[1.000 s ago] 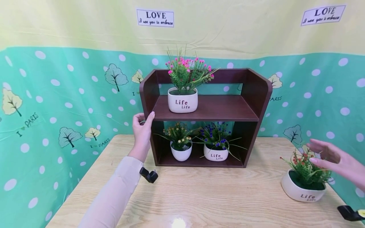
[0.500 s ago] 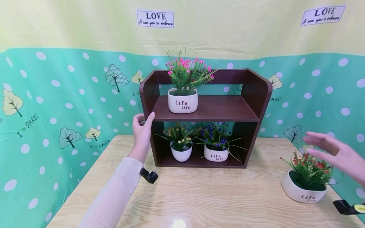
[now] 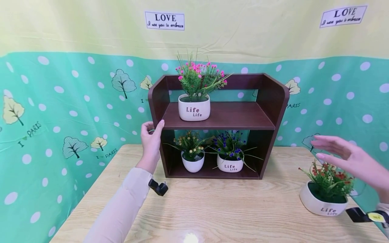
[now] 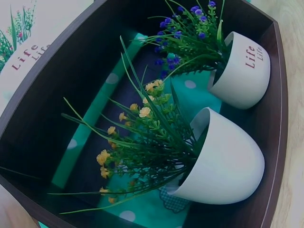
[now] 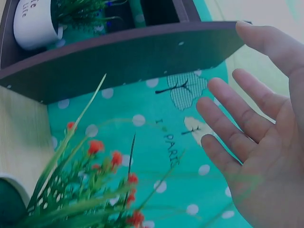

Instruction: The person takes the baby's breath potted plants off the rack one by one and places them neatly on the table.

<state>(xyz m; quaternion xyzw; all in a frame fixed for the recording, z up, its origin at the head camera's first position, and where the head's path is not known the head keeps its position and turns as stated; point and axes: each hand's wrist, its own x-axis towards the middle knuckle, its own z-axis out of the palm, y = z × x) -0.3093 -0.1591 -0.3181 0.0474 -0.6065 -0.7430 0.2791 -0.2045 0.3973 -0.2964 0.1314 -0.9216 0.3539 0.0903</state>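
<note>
My left hand grips the left side of a dark brown two-tier shelf, its thumb on the front edge. My right hand hovers above and behind a white oval pot of red flowers, its fingers extended and holding nothing. On the upper tier stands a white pot of pink flowers. The lower tier bears a round white pot of yellow flowers and a white pot of blue flowers. In the right wrist view, the red flowers sit below the spread fingers.
The shelf stands at the back of a light wooden table. Behind it hangs a green and yellow curtain printed with dots and trees. The red-flower pot is near the table's right edge.
My right hand has moved left and slightly up over the red-flower pot. My left hand and the shelf have stayed in place.
</note>
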